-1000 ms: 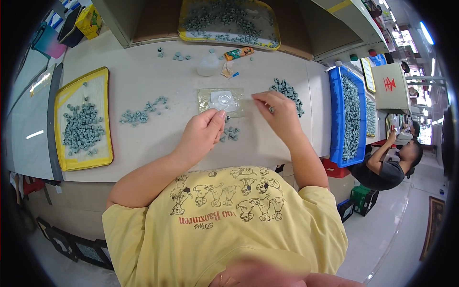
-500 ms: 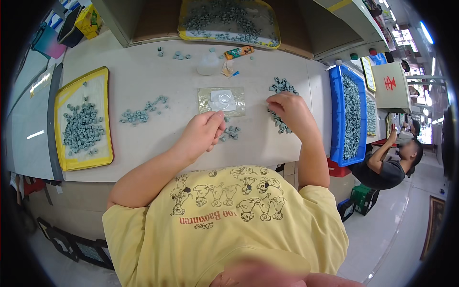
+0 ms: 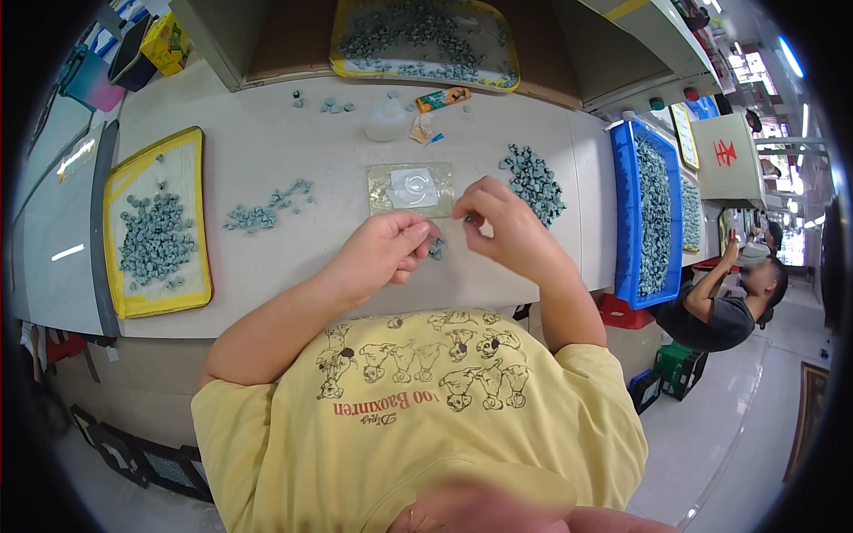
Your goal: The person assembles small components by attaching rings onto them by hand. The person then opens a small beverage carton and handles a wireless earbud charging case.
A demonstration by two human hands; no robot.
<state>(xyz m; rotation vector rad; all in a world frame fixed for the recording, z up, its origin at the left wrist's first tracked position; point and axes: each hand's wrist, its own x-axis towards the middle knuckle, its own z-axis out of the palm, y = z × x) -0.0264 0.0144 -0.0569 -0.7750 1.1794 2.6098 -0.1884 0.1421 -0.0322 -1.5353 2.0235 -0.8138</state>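
Note:
My left hand (image 3: 384, 249) is closed over the front edge of a clear, yellowish pad (image 3: 380, 188), thumb and fingers pressed together. Whatever it may grip is hidden. To its right, my right hand (image 3: 508, 229) makes a pinch, its fingertips close to the left ones; a small dark speck shows there, too small to name. Beneath and between the hands lies a small group of grey-green pieces (image 3: 435, 250). A larger heap of such pieces (image 3: 536, 188) sits just beyond my right hand. On the pad rests a white sheet with a clear round disc (image 3: 416, 184).
At left stands a yellow-rimmed tray (image 3: 206, 226) of pieces, beside a loose scatter (image 3: 251, 217). A blue crate (image 3: 625, 213) is at right. Toward the back are a translucent bottle (image 3: 386, 124), an orange tube (image 3: 442, 98) and another tray (image 3: 514, 82). A co-worker (image 3: 711, 298) sits at right.
My right hand has come left from the heap of pieces to beside my left hand, uncovering the heap. The left hand has turned slightly and stays near the pad.

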